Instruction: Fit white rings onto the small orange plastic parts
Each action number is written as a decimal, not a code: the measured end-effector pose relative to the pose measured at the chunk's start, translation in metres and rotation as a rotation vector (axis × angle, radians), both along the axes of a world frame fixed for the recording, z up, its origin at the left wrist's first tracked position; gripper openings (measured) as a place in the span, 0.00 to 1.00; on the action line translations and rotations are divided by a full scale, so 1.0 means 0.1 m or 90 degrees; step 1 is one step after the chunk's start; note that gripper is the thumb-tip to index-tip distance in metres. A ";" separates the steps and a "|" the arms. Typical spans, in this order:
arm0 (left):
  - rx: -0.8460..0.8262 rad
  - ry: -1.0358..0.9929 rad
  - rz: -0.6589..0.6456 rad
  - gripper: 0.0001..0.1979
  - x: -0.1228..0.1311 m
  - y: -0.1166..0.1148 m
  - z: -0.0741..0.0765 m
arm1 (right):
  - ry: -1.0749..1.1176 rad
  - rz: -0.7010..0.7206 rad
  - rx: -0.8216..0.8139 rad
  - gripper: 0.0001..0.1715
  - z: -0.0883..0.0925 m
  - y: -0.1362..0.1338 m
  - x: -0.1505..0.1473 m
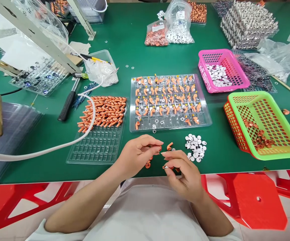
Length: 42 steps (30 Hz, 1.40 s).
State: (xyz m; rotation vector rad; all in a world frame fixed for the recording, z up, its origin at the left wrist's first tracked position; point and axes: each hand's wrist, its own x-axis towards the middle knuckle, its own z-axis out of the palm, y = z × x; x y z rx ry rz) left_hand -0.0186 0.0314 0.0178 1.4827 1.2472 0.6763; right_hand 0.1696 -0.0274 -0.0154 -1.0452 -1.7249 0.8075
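Observation:
Thumb and forefinger of my left hand [137, 155] pinch a small orange part, mostly covered by the fingers. Close by on the right, my right hand [186, 175] pinches a small white disc [166, 167] with something orange at its edge. Below the left fingertips lie orange rings [148, 165], partly hidden. A curved orange piece [169, 146] rests on the green table just beyond my right hand. White discs [196, 147] are heaped to the right of it. Farther back, a clear tray [170, 125] holds rows of curved orange pieces with small metallic and yellow bits.
Left of the hands, a blister tray [94, 150] carries stacked orange tubes, with a hammer [69, 100] beyond it. A white cable [59, 146] arches over that side. Pink [224, 87] and green [280, 155] baskets with small parts stand right. Bags [178, 33] sit behind.

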 end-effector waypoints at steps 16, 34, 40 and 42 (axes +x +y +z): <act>-0.121 -0.039 -0.063 0.09 0.18 -0.04 0.00 | -0.038 -0.065 0.023 0.11 0.05 -0.01 0.00; -0.073 -0.175 -0.012 0.10 0.29 -0.32 -0.08 | 0.060 -0.198 -0.186 0.05 0.02 -0.01 0.12; -0.077 -0.227 0.007 0.10 0.31 -0.33 -0.10 | 0.085 -0.162 -0.191 0.04 -0.07 -0.04 0.12; -0.072 -0.233 0.014 0.09 0.32 -0.33 -0.09 | 0.069 -0.166 -0.196 0.03 -0.08 -0.04 0.12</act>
